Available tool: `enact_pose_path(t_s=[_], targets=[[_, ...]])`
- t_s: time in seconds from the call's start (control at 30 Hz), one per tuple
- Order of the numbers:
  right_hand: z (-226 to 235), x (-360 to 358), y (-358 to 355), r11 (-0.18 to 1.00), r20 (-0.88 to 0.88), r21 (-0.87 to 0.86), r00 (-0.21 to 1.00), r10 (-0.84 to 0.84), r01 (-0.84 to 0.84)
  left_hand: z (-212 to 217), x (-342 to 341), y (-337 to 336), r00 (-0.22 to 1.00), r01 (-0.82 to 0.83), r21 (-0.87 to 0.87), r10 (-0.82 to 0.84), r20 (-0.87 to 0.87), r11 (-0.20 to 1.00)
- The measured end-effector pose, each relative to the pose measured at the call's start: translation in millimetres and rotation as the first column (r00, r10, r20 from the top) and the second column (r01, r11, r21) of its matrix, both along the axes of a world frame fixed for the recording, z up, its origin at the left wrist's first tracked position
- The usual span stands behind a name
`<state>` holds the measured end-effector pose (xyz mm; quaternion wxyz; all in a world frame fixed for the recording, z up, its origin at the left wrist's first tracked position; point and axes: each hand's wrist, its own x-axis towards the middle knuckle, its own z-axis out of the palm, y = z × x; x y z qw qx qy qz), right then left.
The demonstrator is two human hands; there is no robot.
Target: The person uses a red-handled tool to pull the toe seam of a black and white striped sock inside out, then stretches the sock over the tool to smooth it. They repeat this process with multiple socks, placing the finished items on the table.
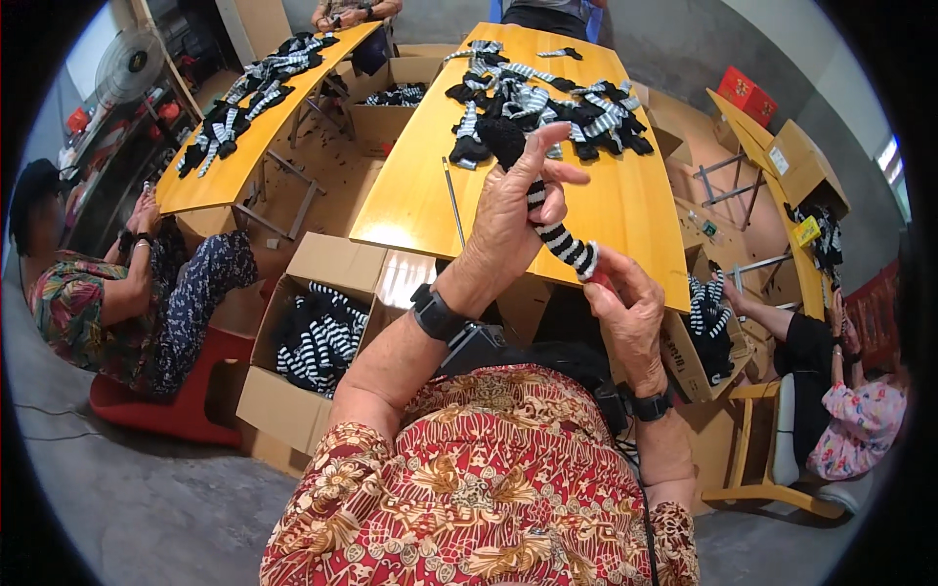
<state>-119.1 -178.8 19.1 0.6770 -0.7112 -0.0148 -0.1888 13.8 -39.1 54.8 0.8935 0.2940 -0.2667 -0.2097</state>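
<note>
In the head view, my left hand (513, 210) is clamping the middle of a striped knit (560, 242), a soft black-and-white tube with a fuzzy black end sticking out on the far side. My right hand (630, 308) is pinching its pale, ribbed-looking near edge between thumb and fingers. The knit is hanging above the near edge of a smooth yellow table (405, 200), and my left fingers are hiding part of its length. Farther off, a crumpled heap (532, 103) is covering the far half of the tabletop, single pieces hard to make out. A thin dark rod (452, 200) is lying left of my hand. On the left, a cardboard box (262, 402) is holding more striped knits (320, 342), its bottom layers hidden.
</note>
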Motion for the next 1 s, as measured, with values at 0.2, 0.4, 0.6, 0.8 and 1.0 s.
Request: enact_pose_path(t_s=[0.2,0.4,0.6,0.8,1.0], targets=[[12,-8,-10,0.896,0.051,-0.433,0.995,-0.085,0.099,-5,23,22,0.960,-0.275,0.206,0.278,0.013,0.939],[15,-15,-11,0.751,0.287,-0.606,0.953,-0.100,0.261,0,37,47,0.909,-0.405,0.402,0.314,0.275,0.821],[18,-21,-8,0.753,0.282,-0.604,0.954,-0.104,0.261,-6,38,46,0.891,-0.436,0.346,0.346,0.294,0.830],[4,-36,3,0.800,0.241,-0.537,0.957,-0.161,0.269,-15,28,28,0.836,-0.545,0.234,0.503,0.219,0.805],[-5,-38,-2,0.866,0.165,-0.435,0.967,-0.194,0.248,-14,31,30,0.860,-0.507,0.263,0.463,0.213,0.821]])
